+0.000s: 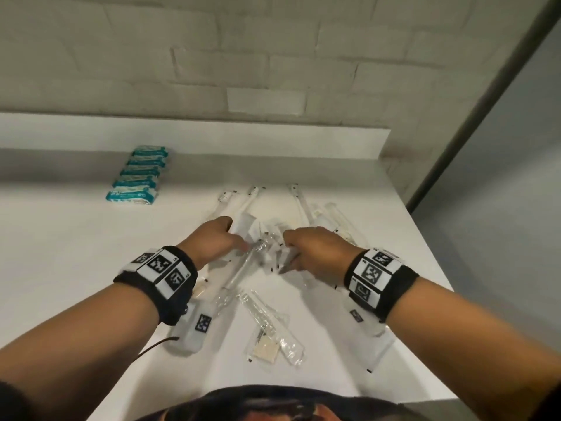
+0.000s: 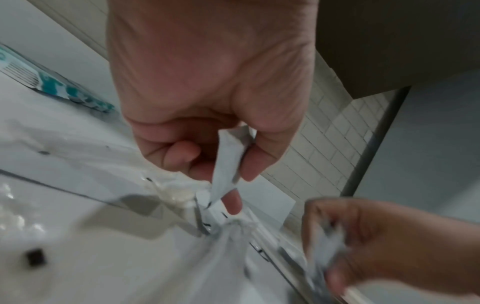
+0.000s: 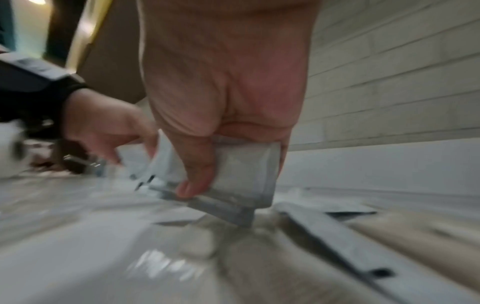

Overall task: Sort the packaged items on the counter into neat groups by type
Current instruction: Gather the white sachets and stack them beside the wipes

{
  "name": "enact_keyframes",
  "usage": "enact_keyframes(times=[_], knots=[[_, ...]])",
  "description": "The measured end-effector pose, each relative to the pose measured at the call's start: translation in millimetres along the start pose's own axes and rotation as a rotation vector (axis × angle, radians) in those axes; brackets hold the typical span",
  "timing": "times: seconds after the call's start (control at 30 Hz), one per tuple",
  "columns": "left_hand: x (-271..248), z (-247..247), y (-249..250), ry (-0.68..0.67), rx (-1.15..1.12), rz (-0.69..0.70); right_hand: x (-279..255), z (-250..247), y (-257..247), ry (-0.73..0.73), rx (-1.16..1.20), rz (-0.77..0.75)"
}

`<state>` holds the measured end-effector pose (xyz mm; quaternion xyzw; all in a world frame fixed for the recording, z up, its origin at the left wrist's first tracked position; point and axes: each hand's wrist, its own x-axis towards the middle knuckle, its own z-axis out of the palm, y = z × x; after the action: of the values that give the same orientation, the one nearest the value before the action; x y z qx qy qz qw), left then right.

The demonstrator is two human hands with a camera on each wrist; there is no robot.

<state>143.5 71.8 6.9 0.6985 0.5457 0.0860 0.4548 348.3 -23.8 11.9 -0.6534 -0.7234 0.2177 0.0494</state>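
Note:
A loose heap of clear plastic packets [image 1: 267,247] lies mid-counter, some long with slim white items, some small and square. My left hand [image 1: 217,238] reaches into its left side and pinches a small white sachet [image 2: 228,162] between thumb and fingers. My right hand [image 1: 312,253] is on the heap's right side, its fingers curled round a small square clear packet [image 3: 244,174]. A neat row of teal-and-white packs [image 1: 138,177] stands at the back left. More long packets [image 1: 267,323] lie nearer me. The wrist views are blurred.
The white counter [image 1: 76,253] ends at a raised ledge and a brick wall [image 1: 273,56] behind. Its right edge [image 1: 425,238] drops off beside a grey panel. A white device with a marker [image 1: 197,326] and cable lies under my left wrist.

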Motion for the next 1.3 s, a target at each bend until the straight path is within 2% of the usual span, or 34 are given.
enact_keyframes(times=[0.1, 0.2, 0.33, 0.47, 0.53, 0.6, 0.7, 0.87, 0.97, 1.03, 1.1, 1.17, 1.23, 1.3], knots=[[3.3, 12.9, 6.1, 0.009, 0.036, 0.025, -1.0, -35.8, 26.5, 0.101, 0.117, 0.216], [4.5, 29.8, 20.4, 0.005, 0.114, 0.117, -24.1, -62.2, 62.2, 0.061, 0.123, 0.398], [22.1, 56.9, 50.9, 0.013, 0.337, 0.229, -65.7, -57.9, 79.3, -0.2, -0.024, 0.392], [46.3, 89.6, 92.3, 0.02, 0.372, 0.319, -105.6, -40.1, 68.0, -0.468, 0.097, 0.319], [62.0, 103.4, 105.5, 0.037, 0.399, 0.322, -121.2, -23.1, 65.5, -0.532, 0.006, 0.281], [72.8, 113.8, 111.3, 0.047, 0.425, 0.29, -132.5, -2.8, 64.3, -0.512, -0.129, 0.231], [82.9, 126.5, 112.1, 0.011, 0.488, 0.223, -139.0, 12.4, 68.5, -0.377, -0.141, 0.177], [84.7, 134.0, 107.2, 0.041, 0.523, 0.165, -122.0, 13.3, 74.1, -0.248, -0.3, 0.137], [81.1, 127.0, 104.7, -0.027, 0.52, 0.09, -108.2, 9.1, 74.4, -0.215, -0.423, 0.125], [74.2, 118.9, 103.4, -0.052, 0.537, 0.088, -100.2, 3.4, 75.1, -0.181, -0.39, 0.148], [67.8, 110.4, 99.4, 0.0, 0.419, 0.146, -95.5, -10.1, 74.9, -0.121, -0.176, 0.234], [60.7, 97.8, 94.2, 0.071, 0.062, 0.195, -90.1, -31.2, 73.3, 0.046, 0.171, 0.3], [45.5, 83.7, 94.4, 0.081, -0.363, 0.202, -80.2, -47.6, 70.4, 0.259, 0.53, 0.267], [24.1, 72.7, 97.7, -0.03, -0.683, 0.194, -64.6, -55.5, 61.4, 0.353, 0.901, 0.146]])
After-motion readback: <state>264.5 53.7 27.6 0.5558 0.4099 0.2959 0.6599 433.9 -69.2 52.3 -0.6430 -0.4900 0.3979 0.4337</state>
